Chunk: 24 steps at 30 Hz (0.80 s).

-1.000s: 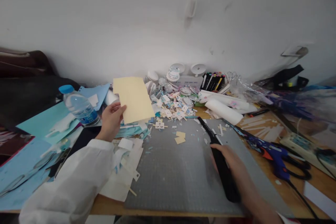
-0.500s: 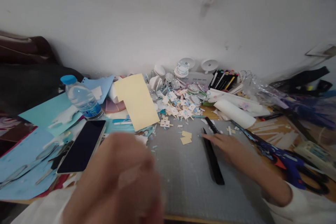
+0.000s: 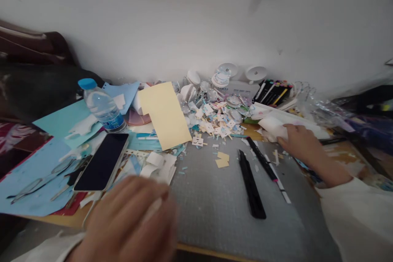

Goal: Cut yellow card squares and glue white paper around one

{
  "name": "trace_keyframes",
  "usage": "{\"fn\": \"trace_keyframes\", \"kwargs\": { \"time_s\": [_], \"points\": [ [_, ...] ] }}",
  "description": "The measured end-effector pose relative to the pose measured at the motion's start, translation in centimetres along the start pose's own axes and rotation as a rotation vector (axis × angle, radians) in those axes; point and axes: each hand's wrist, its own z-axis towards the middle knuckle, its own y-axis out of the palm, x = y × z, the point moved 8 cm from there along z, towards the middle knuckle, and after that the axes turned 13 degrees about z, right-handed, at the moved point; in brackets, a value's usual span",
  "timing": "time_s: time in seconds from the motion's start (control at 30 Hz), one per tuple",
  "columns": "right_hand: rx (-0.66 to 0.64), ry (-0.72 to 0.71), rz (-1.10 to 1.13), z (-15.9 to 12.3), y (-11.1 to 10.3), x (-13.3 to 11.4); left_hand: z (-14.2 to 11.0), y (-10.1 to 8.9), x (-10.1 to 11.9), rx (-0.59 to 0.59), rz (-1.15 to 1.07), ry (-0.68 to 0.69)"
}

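Observation:
My left hand (image 3: pixel 132 221) is closed and blurred at the lower left, over the near edge of the grey cutting mat (image 3: pixel 208 204). What its curled fingers hold, if anything, I cannot make out. At the right, my right hand (image 3: pixel 301 145) grips a white roll (image 3: pixel 273 126), possibly paper, with the thumb in front and fingers over the top. A black utility knife (image 3: pixel 252 186) lies on the mat. Beside it are a black marker (image 3: pixel 262 159) and a thin white strip (image 3: pixel 281 186). Small cream paper pieces (image 3: pixel 222 159) lie left of the knife.
A phone (image 3: pixel 102 161), glasses (image 3: pixel 39 182) and a water bottle (image 3: pixel 102 106) stand or lie at left. Cream card (image 3: pixel 167 116) rests behind the mat. Small face cut-outs (image 3: pixel 215 123) are heaped at the back, near a set of markers (image 3: pixel 272 92).
My right hand has moved from beside the knife and marker to the white roll at the right. My left hand has lowered slightly, still closed. The view has shifted a little.

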Motion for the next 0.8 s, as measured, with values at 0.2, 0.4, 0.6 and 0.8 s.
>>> {"fn": "trace_keyframes", "kwargs": {
  "time_s": [0.2, 0.4, 0.6, 0.8],
  "points": [
    [-0.004, 0.069, -0.043, 1.1, 0.8, 0.7, 6.1, 5.0, -6.7, -0.155, 0.086, -0.112],
    [0.065, -0.011, 0.041, 1.0, -1.1, 0.6, 6.2, 4.0, -9.0, -0.082, -0.044, -0.293],
    [0.218, -0.062, 0.313, 0.5, -5.2, 0.8, 6.8, 3.9, -7.4, -0.215, -0.606, -0.654],
    [0.256, -0.157, 0.595, -0.4, -8.5, -1.2, 6.5, 5.3, -7.0, -0.194, -0.864, -0.855]
  ]
}}
